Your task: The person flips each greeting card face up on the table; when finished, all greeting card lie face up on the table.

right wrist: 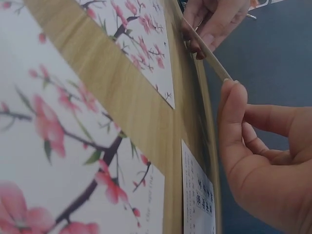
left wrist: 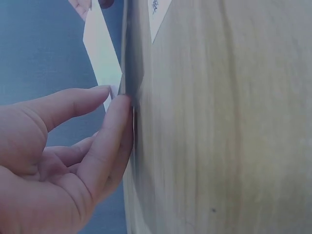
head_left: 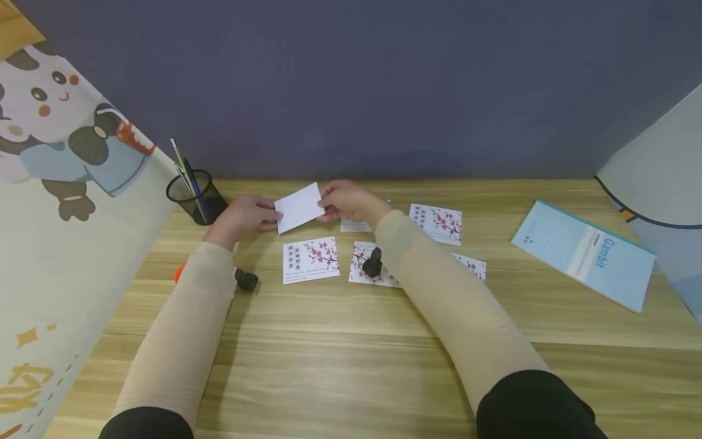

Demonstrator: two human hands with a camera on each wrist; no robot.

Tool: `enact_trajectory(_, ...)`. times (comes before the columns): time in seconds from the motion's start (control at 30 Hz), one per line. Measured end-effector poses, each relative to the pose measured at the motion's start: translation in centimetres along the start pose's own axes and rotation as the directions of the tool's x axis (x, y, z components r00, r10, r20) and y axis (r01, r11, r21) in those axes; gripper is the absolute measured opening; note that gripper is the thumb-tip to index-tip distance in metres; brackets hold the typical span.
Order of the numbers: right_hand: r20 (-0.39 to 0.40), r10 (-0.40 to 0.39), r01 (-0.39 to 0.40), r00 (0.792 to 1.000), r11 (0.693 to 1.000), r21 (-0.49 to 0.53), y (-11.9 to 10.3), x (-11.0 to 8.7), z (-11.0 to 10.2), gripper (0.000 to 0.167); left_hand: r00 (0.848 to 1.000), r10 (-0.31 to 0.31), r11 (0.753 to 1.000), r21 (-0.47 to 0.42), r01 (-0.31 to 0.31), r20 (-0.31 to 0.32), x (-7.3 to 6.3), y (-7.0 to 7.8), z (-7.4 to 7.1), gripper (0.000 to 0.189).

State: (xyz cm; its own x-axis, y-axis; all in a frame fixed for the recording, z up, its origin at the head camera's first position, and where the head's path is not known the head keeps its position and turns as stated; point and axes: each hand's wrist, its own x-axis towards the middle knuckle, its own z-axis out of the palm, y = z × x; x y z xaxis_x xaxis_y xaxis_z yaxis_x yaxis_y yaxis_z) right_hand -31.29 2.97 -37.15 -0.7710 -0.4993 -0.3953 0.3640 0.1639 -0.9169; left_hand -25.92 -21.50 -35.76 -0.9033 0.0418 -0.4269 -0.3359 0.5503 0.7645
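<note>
A card with its blank white side up [head_left: 299,208] is held between both hands near the back of the table. My left hand [head_left: 249,213] pinches its left edge between thumb and fingers, and my right hand [head_left: 348,200] pinches the right edge. In the left wrist view the card [left wrist: 103,48] stands tilted off the wooden surface. Below it lies a card with pink blossoms and dark characters [head_left: 311,260]. Another blossom card [head_left: 436,224] lies right of my right hand, and others are partly hidden beneath the right forearm.
A black mesh pen cup [head_left: 208,201] with pens stands at the back left, close to my left hand. A light blue notebook [head_left: 587,255] lies at the right. Dark wrist camera mounts [head_left: 373,263] show on the sleeves. A dark partition [head_left: 351,91] rises behind the table.
</note>
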Motion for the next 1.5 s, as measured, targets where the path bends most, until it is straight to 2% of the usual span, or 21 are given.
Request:
enact_trajectory(0.33,-0.001,-0.012,0.012,1.000,0.998,-0.059,-0.1,-1.0,-1.0,0.023,1.000,0.011,1.000,-0.026,-0.011,-0.017,-0.3,0.6,0.1,0.068)
enact_trajectory(0.5,-0.003,-0.022,0.022,1.000,0.993,-0.116,-0.2,-1.7,-1.4,0.030,0.999,0.034,0.997,-0.070,-0.036,-0.027,-0.6,1.2,0.5,0.068)
enact_trajectory(0.73,-0.031,-0.053,0.043,0.998,0.964,-0.264,-0.4,-2.4,-1.9,0.033,0.996,0.079,0.988,-0.132,-0.084,-0.046,-0.9,1.6,0.8,0.065)
enact_trajectory(0.93,-0.052,-0.057,0.039,0.997,0.955,-0.293,-0.6,-2.7,-2.0,0.032,0.990,0.121,0.980,-0.150,-0.130,-0.065,-1.1,1.7,1.0,0.057)
enact_trajectory(1.27,-0.071,-0.093,0.064,0.993,0.940,-0.336,-0.7,-3.5,-2.5,0.038,0.974,0.207,0.958,-0.180,-0.222,-0.096,-1.7,1.9,1.3,0.052)
enact_trajectory(1.5,-0.061,-0.103,0.076,0.993,0.938,-0.338,-0.6,-3.8,-3.1,0.039,0.947,0.288,0.938,-0.157,-0.308,-0.138,-2.1,2.1,1.6,0.044)
